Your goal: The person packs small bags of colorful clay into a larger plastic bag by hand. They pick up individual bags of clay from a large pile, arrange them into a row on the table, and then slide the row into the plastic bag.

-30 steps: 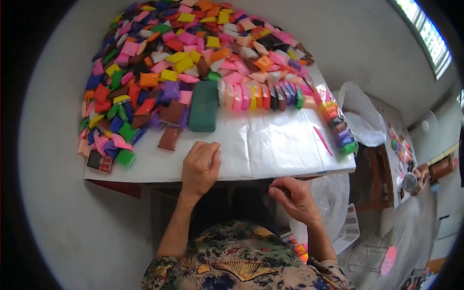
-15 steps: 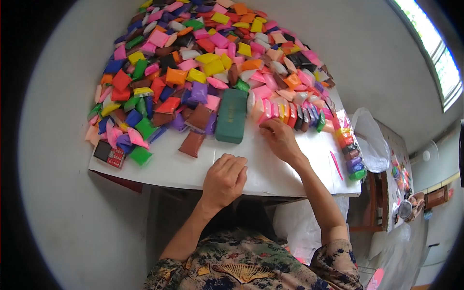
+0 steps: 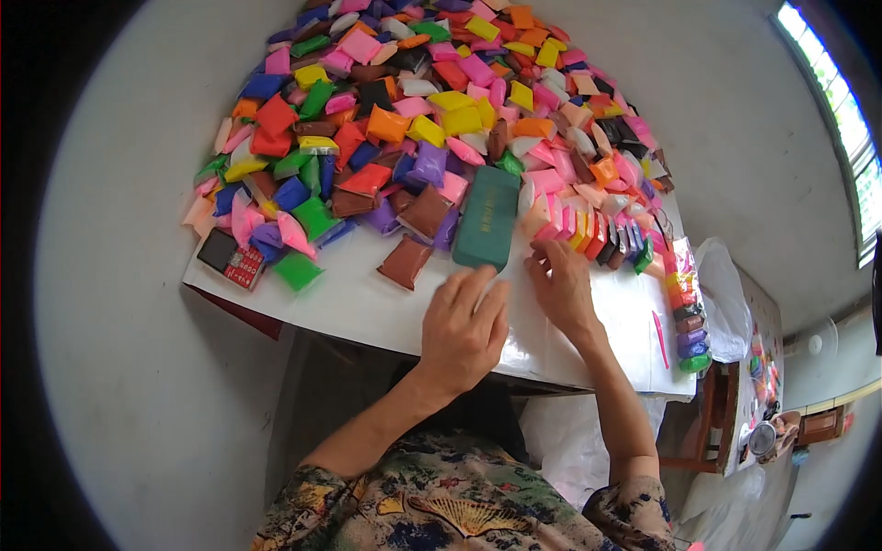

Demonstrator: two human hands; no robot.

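Observation:
My left hand [image 3: 464, 321] hovers at the near end of a dark green box [image 3: 487, 220], its fingers loosely stretched and slightly apart, with nothing seen in them. Beside the box, my right hand [image 3: 562, 286] has its fingers bent and a gap between thumb and forefinger. Its fingertips are right at the near end of a row of small colored packets [image 3: 588, 234], which stand on edge in pink, yellow, orange, red, black, brown, purple and green. A brown packet [image 3: 406, 262] lies flat to the left of the box.
A big heap of colored packets [image 3: 459, 119] covers the back of the white table [image 3: 367, 308]. At the left corner lies a red and black keypad device [image 3: 234, 260]. On the right are a pink stick tool [image 3: 661, 340], a clear sleeve of stacked packets [image 3: 687, 308] and a plastic bag [image 3: 726, 298].
The view has shifted, so the table sits further right. My left hand has moved toward the box and its fingers have loosened from a curl. My right hand has drawn back slightly from the row.

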